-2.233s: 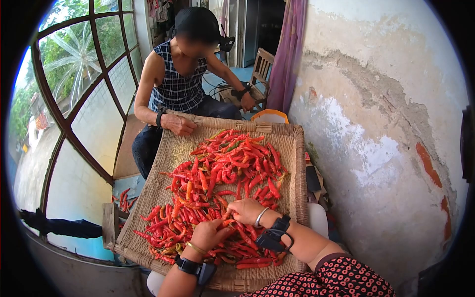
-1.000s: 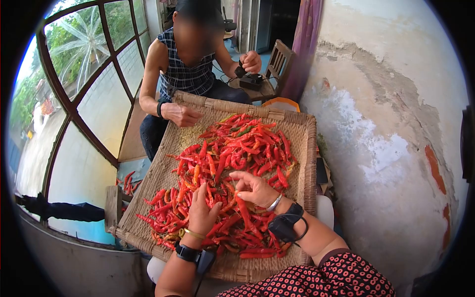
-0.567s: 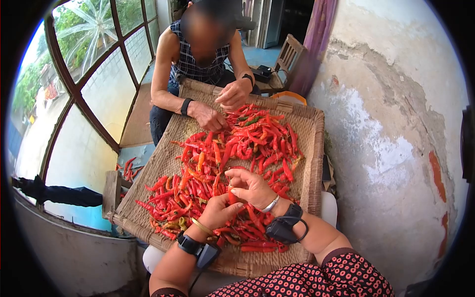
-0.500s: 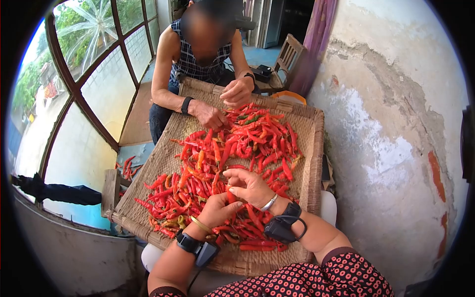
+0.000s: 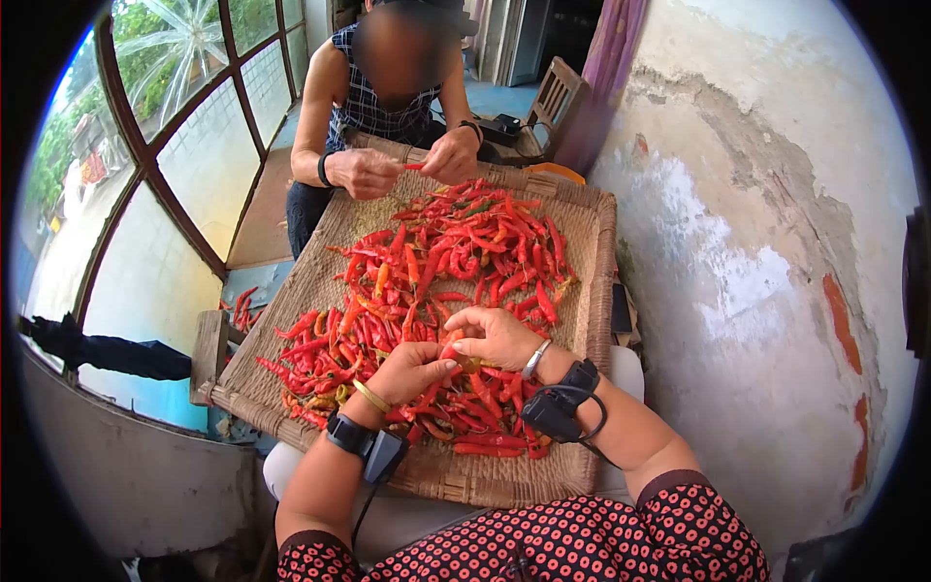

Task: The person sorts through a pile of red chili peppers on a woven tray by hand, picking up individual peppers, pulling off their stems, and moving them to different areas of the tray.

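A wide heap of red chili peppers [image 5: 465, 233], a few of them orange or green, lies on a shallow woven tray [image 5: 262, 388]. Over the near part of the heap, my left hand [image 5: 412, 371] pinches a red pepper [image 5: 448, 351] between thumb and fingers. My right hand [image 5: 497, 341] meets it from the right, its thumb and forefinger closed at the same pepper's upper end. Both hands are just above the peppers. Bracelets and strapped devices sit on both wrists.
Across the tray, a co-worker [image 5: 388, 107] holds a red pepper in two hands. A wooden chair [image 5: 558, 102] stands behind. Windows are on the left, a cracked wall [image 5: 756, 242] on the right. A dark folded umbrella [image 5: 126, 354] is at the left.
The co-worker's hands have risen off the heap and now hold a red pepper between them. My hands stay together at a pepper. The view has shifted slightly.
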Demonstrator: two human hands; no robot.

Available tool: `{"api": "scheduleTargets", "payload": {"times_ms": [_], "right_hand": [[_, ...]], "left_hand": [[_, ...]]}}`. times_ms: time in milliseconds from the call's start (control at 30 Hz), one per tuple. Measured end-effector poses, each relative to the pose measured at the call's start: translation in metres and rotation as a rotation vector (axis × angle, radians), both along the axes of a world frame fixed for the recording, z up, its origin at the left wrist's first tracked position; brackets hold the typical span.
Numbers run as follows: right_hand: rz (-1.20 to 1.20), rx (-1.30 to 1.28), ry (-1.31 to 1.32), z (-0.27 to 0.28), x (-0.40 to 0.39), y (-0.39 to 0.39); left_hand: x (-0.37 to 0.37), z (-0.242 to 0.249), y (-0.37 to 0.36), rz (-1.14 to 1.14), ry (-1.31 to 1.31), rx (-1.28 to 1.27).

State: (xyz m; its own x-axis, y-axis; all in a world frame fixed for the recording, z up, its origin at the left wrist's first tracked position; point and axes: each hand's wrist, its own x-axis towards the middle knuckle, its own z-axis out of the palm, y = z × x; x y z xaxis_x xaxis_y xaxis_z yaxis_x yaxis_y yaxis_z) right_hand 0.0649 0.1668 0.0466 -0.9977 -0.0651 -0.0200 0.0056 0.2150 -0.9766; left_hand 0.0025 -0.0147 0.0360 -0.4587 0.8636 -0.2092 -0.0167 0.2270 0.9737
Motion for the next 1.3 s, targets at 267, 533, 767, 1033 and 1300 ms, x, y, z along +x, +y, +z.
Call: {"api": "scheduleTargets", "payload": {"times_ms": [267, 533, 767, 1033, 1300], "right_hand": [[-0.085, -0.08, -0.167, -0.012, 0.025, 0.001], [-0.087, 0.115, -0.115, -0.001, 0.006, 0.037], [-0.43, 0.009, 0.077, -0.009, -0.019, 0.061], [0.041, 0.964, 0.243, -0.05, -0.005, 0.026], [0.248, 0.991, -0.087, -0.04, 0.003, 0.015]], "left_hand": [[0.003, -0.012, -0.003, -0.12, 0.152, -0.07], [-0.007, -0.031, -0.006, -0.03, 0.15, -0.12], [-0.01, -0.026, -0.008, 0.084, 0.317, -0.151], [0.021, 0.009, 0.025, 0.231, 0.087, 0.002], [0.049, -0.03, 0.018, 0.407, -0.237, 0.021]]}}
